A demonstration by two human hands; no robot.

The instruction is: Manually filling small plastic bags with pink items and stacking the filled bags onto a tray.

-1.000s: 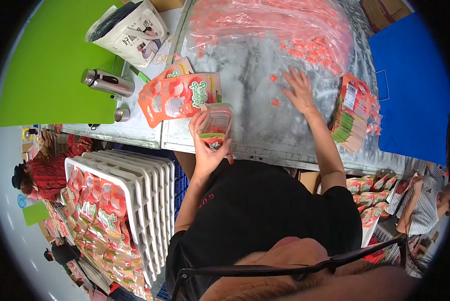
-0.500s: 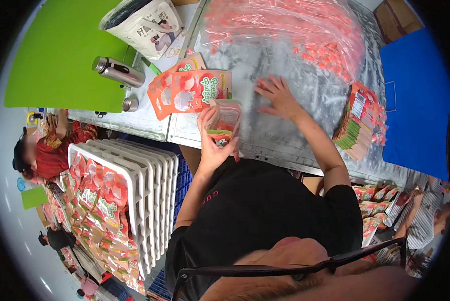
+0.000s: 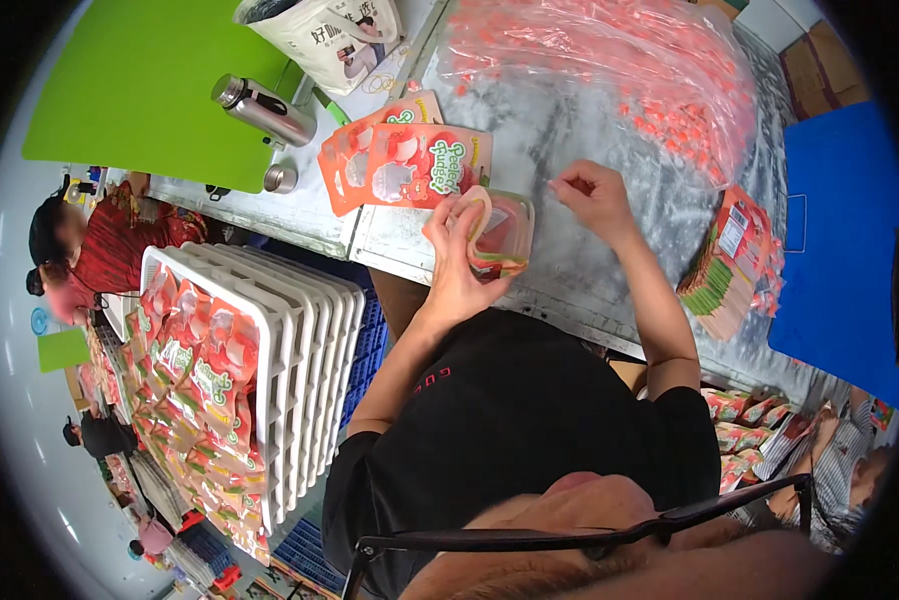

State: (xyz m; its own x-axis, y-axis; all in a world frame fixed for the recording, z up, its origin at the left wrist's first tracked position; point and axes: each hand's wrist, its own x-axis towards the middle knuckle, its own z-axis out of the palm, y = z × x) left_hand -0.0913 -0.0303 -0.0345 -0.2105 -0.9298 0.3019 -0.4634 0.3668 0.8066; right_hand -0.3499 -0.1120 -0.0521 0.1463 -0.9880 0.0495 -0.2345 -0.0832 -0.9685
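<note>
My left hand [image 3: 457, 265] grips an opened pink-and-red candy pouch [image 3: 509, 228] near the table's front edge. Its mouth gapes, showing the pale, shiny inside; what lies at the bottom is hard to make out. To the right of the pouch, my right hand [image 3: 597, 205] hovers over the table with its fingers curled in and the tips pressed together. Whether something small is between them does not show. Just beyond my left hand, flat printed pouches [image 3: 424, 170] overlap on the table.
A large clear plastic bag of red-wrapped pieces [image 3: 609, 60] covers the table's far side. Stacked pouches [image 3: 719, 265] lie at right beside a blue board [image 3: 839, 230]. A steel flask [image 3: 264, 108] and tote bag [image 3: 334, 45] stand far left. White crates [image 3: 279, 390] hold filled pouches; other people work nearby.
My right hand has lifted from lying spread on the table and curled its fingers, coming nearer the pouch. In my left hand the pouch has tilted and its mouth gapes wider.
</note>
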